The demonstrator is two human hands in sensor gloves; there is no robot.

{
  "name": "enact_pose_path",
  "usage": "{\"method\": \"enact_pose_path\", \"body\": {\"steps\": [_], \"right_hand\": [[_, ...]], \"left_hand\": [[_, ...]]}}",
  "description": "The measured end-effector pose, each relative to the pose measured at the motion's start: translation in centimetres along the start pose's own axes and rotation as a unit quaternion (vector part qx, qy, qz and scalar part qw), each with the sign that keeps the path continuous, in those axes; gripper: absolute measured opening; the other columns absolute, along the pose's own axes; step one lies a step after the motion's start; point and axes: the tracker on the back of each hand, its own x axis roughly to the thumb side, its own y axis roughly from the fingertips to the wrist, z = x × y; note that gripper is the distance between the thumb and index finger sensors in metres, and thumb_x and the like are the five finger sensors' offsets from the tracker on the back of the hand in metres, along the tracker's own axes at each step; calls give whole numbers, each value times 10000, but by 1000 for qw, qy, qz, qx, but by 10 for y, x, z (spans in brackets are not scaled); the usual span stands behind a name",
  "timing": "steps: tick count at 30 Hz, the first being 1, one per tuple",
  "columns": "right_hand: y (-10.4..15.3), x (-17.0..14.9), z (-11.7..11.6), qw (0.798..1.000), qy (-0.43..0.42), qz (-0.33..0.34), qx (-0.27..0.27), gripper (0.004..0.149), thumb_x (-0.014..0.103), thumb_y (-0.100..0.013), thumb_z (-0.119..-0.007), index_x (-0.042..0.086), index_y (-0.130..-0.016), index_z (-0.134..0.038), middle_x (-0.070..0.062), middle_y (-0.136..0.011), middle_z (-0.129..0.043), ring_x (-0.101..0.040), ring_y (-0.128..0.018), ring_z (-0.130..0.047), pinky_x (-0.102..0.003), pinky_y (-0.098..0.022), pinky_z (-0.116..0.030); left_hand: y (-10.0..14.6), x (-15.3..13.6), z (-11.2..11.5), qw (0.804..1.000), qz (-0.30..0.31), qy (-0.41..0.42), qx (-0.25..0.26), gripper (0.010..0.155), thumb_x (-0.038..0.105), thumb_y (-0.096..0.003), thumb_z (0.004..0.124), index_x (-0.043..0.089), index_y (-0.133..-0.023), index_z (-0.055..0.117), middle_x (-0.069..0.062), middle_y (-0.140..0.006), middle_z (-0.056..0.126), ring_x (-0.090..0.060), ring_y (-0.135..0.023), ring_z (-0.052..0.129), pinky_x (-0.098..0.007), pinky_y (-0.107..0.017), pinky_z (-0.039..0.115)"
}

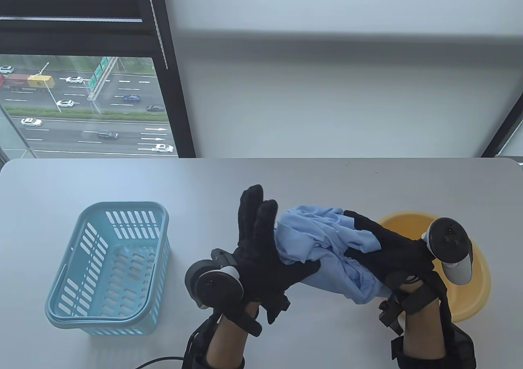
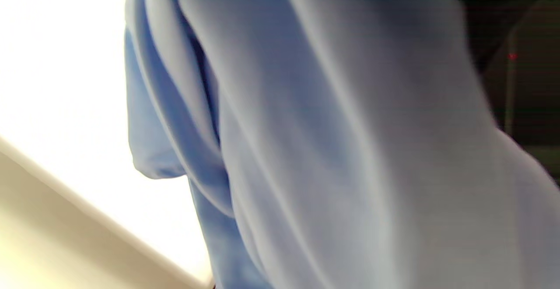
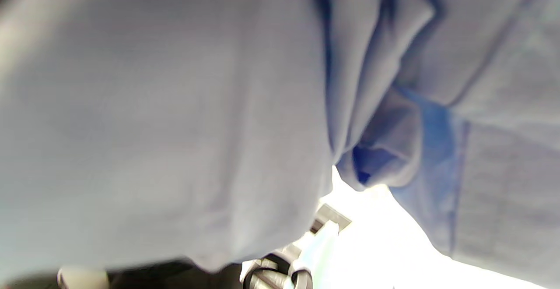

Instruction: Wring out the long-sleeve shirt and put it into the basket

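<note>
The light blue long-sleeve shirt (image 1: 322,238) is bunched into a bundle and held above the table between both gloved hands. My left hand (image 1: 265,238) lies flat against its left side, fingers straight and pointing away from me, thumb under the cloth. My right hand (image 1: 388,248) grips it from the right, with folds of cloth lying over and between its fingers. The pale blue slotted basket (image 1: 122,207) stands to the left with nothing in it. Blurred shirt fabric (image 2: 328,149) fills the left wrist view, and shirt fabric (image 3: 175,127) also fills the right wrist view.
A yellow basin (image 1: 478,287) sits on the table under and behind my right hand. The white table (image 1: 327,181) ends at a wall and a window at the back. A black cable (image 1: 159,361) runs along the near edge.
</note>
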Motion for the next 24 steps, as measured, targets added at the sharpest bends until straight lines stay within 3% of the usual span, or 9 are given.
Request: {"method": "enact_pose_path", "body": {"steps": [2,4,6,10,16,20,24], "right_hand": [[-3,-4,-1,1000,3,-12,26,621,451,-573,-885,278,-1106,-617,-104,-914,-853,-272,-493,-1008,-387,-356,-876],[-4,-8,0,1000,5,-17,24,617,454,-566,-889,273,-1100,-640,-103,-907,-865,-279,-492,-1008,-398,-358,-873],[-4,-10,1,999,-5,-15,34,616,465,-564,-888,255,-1096,-659,-110,-892,-875,-286,-484,-1006,-409,-357,-866],[-4,-7,-2,1000,8,-21,-1,639,528,-583,-849,233,-1107,-632,-94,-880,-869,-280,-499,-984,-417,-380,-842],[-6,14,-20,992,96,-14,-76,592,576,-591,-797,250,-1072,-684,-64,-814,-905,-239,-457,-987,-396,-358,-845],[-6,29,-39,974,164,36,-150,506,553,-602,-758,275,-1024,-736,-43,-744,-936,-200,-406,-988,-377,-328,-853],[-7,36,-60,947,220,73,-220,451,541,-608,-725,303,-991,-755,-23,-689,-950,-153,-368,-985,-349,-309,-861]], "left_hand": [[-3,5,10,999,16,0,-43,1040,814,-515,872,368,-1219,249,-60,-1324,136,-465,-1189,170,-670,-813,258],[-4,6,17,998,13,-1,-61,944,820,-509,862,369,-1211,420,-36,-1327,466,-413,-1219,426,-678,-826,391],[-5,5,25,998,7,-2,-65,873,821,-507,846,349,-1175,540,-29,-1214,710,-392,-1133,670,-638,-804,559],[-3,0,31,1000,-10,11,-15,820,811,-523,819,307,-1137,616,-48,-1065,856,-398,-955,856,-594,-706,704],[2,-7,28,997,-42,17,60,771,811,-546,753,237,-1058,708,-14,-782,1005,-315,-660,1034,-504,-520,850],[6,-13,25,987,-91,66,112,716,775,-573,716,194,-988,776,15,-621,1042,-270,-495,1074,-455,-404,894],[12,-26,24,966,-160,144,142,667,745,-586,717,189,-940,817,28,-555,1040,-251,-425,1071,-437,-354,898]]}}
